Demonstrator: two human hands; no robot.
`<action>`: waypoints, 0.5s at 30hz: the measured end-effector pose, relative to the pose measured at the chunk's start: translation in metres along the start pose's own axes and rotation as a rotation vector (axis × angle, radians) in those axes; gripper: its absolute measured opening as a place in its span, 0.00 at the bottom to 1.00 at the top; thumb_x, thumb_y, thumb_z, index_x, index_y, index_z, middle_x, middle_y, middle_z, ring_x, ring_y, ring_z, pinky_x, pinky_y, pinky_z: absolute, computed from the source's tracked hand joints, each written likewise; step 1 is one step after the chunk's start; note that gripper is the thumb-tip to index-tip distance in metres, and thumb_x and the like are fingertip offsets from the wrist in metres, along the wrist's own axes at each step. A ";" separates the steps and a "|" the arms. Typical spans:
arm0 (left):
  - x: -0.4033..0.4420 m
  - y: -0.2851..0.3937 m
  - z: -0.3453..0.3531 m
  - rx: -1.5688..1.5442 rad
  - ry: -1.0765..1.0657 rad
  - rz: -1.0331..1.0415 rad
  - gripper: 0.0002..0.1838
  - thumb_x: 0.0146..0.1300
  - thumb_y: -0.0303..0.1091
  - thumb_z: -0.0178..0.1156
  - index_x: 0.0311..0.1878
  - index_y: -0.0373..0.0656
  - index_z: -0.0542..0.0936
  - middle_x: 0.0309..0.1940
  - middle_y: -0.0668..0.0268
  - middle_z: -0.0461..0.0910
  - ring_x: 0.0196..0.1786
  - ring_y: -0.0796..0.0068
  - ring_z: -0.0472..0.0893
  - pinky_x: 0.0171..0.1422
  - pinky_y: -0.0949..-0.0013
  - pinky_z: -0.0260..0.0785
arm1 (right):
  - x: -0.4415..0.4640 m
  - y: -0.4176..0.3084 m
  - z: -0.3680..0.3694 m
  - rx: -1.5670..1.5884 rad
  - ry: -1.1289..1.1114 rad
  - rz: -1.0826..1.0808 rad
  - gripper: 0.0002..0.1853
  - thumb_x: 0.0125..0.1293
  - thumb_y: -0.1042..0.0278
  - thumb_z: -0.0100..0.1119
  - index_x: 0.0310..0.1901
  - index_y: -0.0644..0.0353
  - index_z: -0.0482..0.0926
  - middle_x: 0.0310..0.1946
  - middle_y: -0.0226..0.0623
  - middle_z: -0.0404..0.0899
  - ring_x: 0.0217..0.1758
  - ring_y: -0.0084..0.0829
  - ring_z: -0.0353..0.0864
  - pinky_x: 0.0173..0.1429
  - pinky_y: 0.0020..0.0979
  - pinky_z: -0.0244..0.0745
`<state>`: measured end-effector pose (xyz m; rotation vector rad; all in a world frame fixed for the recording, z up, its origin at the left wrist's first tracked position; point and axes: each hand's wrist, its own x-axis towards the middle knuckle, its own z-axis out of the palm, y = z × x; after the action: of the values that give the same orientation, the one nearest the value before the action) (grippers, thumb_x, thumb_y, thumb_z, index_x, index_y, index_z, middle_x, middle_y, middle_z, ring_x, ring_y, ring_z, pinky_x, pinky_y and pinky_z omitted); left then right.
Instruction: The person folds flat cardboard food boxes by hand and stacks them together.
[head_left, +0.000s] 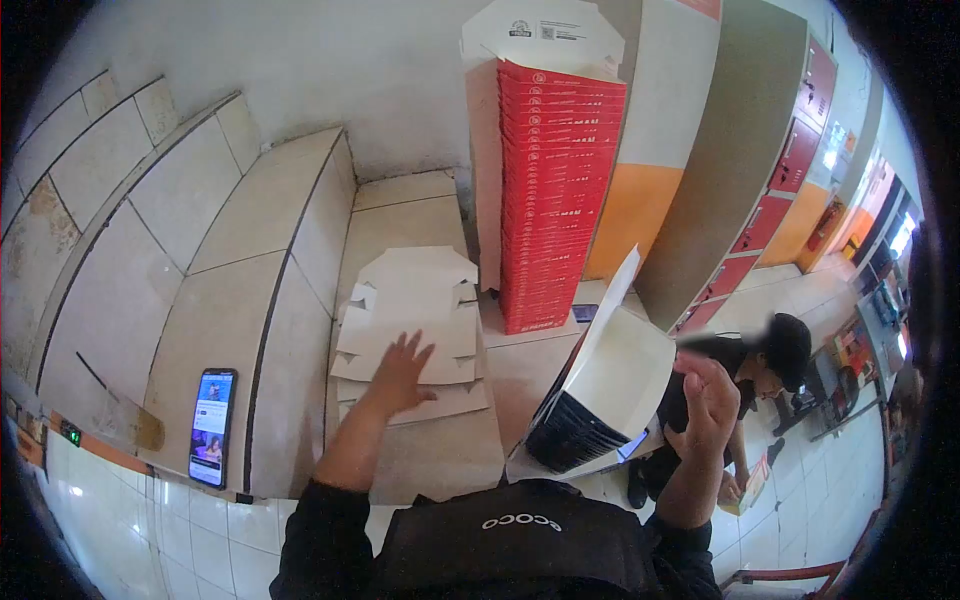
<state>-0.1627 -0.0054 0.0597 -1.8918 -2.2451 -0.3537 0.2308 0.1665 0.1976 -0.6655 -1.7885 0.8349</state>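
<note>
Left hand (405, 378) lay palm-down on the flat white blanks (412, 285), fingers spread apart, clamped on nothing. Right hand (708, 395) was raised beside the white-and-dark carton (625, 365), fingers bent — couldn't tell whether they gripped it. Carton stood tilted near the tiled bench's (455, 455) front right corner, white inner face up. Blanks overlapped, set back from the front edge, along the bench's left edge. Phone (212, 430), screen lit, was at the front edge of the raised ledge (235, 330) to the left. Farther back — tall red stack (560, 200) near the bench's rear edge. Beyond, right: dark-capped co-worker (735, 350) bent low, then red-doored lockers (790, 155).
</note>
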 end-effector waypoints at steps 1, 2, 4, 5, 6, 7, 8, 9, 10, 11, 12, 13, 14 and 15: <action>0.000 -0.022 0.008 0.097 -0.071 -0.001 0.34 0.45 0.50 0.69 0.56 0.45 0.75 0.58 0.52 0.70 0.63 0.51 0.67 0.65 0.51 0.59 | -0.003 -0.011 0.000 0.017 -0.110 -0.061 0.12 0.59 0.70 0.59 0.43 0.67 0.80 0.39 0.47 0.82 0.44 0.36 0.81 0.50 0.32 0.73; 0.005 -0.035 0.010 0.058 -0.274 -0.044 0.33 0.46 0.50 0.69 0.56 0.47 0.76 0.57 0.53 0.72 0.61 0.52 0.69 0.64 0.53 0.62 | -0.006 -0.023 0.003 0.033 -0.217 -0.124 0.13 0.59 0.69 0.60 0.43 0.67 0.80 0.38 0.47 0.82 0.43 0.36 0.82 0.48 0.32 0.73; 0.021 -0.056 0.013 -0.021 -0.672 -0.125 0.31 0.46 0.51 0.68 0.55 0.50 0.77 0.53 0.54 0.76 0.57 0.54 0.74 0.61 0.57 0.66 | -0.013 -0.041 0.015 0.179 -0.430 -0.194 0.13 0.58 0.70 0.61 0.43 0.67 0.80 0.37 0.46 0.82 0.41 0.36 0.82 0.45 0.33 0.74; 0.027 -0.064 0.019 -0.015 -0.662 -0.084 0.29 0.47 0.51 0.68 0.54 0.51 0.78 0.50 0.54 0.78 0.54 0.55 0.76 0.59 0.59 0.68 | -0.017 -0.048 0.022 0.312 -0.540 -0.197 0.13 0.58 0.70 0.62 0.44 0.66 0.81 0.37 0.45 0.82 0.39 0.37 0.82 0.43 0.33 0.75; 0.033 -0.070 0.024 -0.010 -0.653 -0.041 0.27 0.47 0.51 0.68 0.52 0.51 0.80 0.46 0.54 0.80 0.50 0.56 0.78 0.56 0.61 0.69 | -0.020 -0.051 0.030 0.335 -0.652 -0.206 0.13 0.58 0.71 0.62 0.44 0.66 0.80 0.37 0.45 0.82 0.40 0.38 0.82 0.44 0.33 0.75; 0.035 -0.076 0.030 -0.007 -0.645 0.002 0.25 0.48 0.51 0.67 0.50 0.52 0.81 0.43 0.55 0.81 0.47 0.57 0.80 0.53 0.62 0.71 | -0.023 -0.052 0.038 0.357 -0.766 -0.212 0.13 0.58 0.72 0.62 0.44 0.66 0.80 0.37 0.45 0.82 0.40 0.38 0.82 0.44 0.33 0.75; 0.040 -0.081 0.027 -0.076 -0.666 -0.011 0.24 0.50 0.49 0.66 0.50 0.51 0.81 0.43 0.57 0.82 0.47 0.58 0.80 0.53 0.63 0.71 | -0.028 -0.053 0.047 0.378 -0.883 -0.216 0.13 0.58 0.72 0.62 0.45 0.65 0.80 0.38 0.44 0.82 0.40 0.39 0.82 0.44 0.34 0.75; 0.046 -0.087 0.022 -0.146 -0.689 -0.025 0.22 0.52 0.47 0.65 0.49 0.50 0.81 0.44 0.60 0.82 0.46 0.59 0.80 0.53 0.63 0.71 | -0.033 -0.054 0.056 0.412 -0.958 -0.198 0.12 0.59 0.73 0.62 0.45 0.65 0.80 0.38 0.45 0.82 0.41 0.39 0.82 0.45 0.33 0.74; 0.051 -0.092 0.018 -0.218 -0.711 -0.041 0.20 0.54 0.46 0.64 0.49 0.49 0.82 0.44 0.63 0.82 0.46 0.61 0.81 0.52 0.64 0.71 | -0.039 -0.054 0.067 0.447 -1.034 -0.179 0.12 0.59 0.74 0.62 0.46 0.65 0.80 0.39 0.45 0.82 0.41 0.38 0.82 0.46 0.33 0.74; 0.054 -0.092 0.013 -0.288 -0.729 -0.110 0.19 0.55 0.44 0.63 0.48 0.48 0.82 0.44 0.63 0.83 0.45 0.62 0.81 0.51 0.65 0.71 | -0.045 -0.053 0.077 0.484 -1.111 -0.161 0.12 0.60 0.74 0.61 0.46 0.65 0.80 0.40 0.45 0.82 0.42 0.38 0.81 0.46 0.33 0.74; 0.056 -0.092 0.005 -0.359 -0.744 -0.180 0.17 0.56 0.43 0.62 0.47 0.47 0.83 0.43 0.62 0.83 0.44 0.64 0.81 0.50 0.65 0.71 | -0.054 -0.047 0.088 0.511 -1.171 -0.116 0.13 0.62 0.73 0.60 0.48 0.64 0.80 0.41 0.44 0.81 0.44 0.37 0.81 0.48 0.32 0.73; 0.058 -0.092 -0.001 -0.428 -0.758 -0.250 0.15 0.57 0.41 0.61 0.46 0.46 0.83 0.43 0.62 0.83 0.44 0.65 0.81 0.48 0.66 0.72 | -0.063 -0.044 0.099 0.499 -1.194 -0.085 0.13 0.62 0.72 0.59 0.48 0.64 0.79 0.41 0.44 0.81 0.45 0.37 0.81 0.49 0.32 0.73; 0.062 -0.093 -0.002 -0.524 -0.803 -0.278 0.13 0.60 0.39 0.60 0.43 0.42 0.83 0.39 0.60 0.84 0.39 0.68 0.81 0.44 0.66 0.73 | -0.071 -0.043 0.109 0.486 -1.216 -0.055 0.13 0.62 0.72 0.59 0.48 0.65 0.79 0.41 0.45 0.81 0.45 0.37 0.81 0.49 0.32 0.73; 0.062 -0.093 -0.003 -0.482 -0.715 -0.240 0.13 0.59 0.37 0.59 0.43 0.41 0.82 0.37 0.59 0.83 0.38 0.66 0.82 0.43 0.65 0.73 | -0.076 -0.042 0.117 0.473 -1.236 -0.027 0.13 0.63 0.71 0.59 0.48 0.65 0.79 0.41 0.45 0.81 0.46 0.37 0.81 0.50 0.32 0.73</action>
<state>-0.2646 0.0368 0.0749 -2.2404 -3.0999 -0.3021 0.1438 0.0556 0.1591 0.3108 -2.4607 1.8026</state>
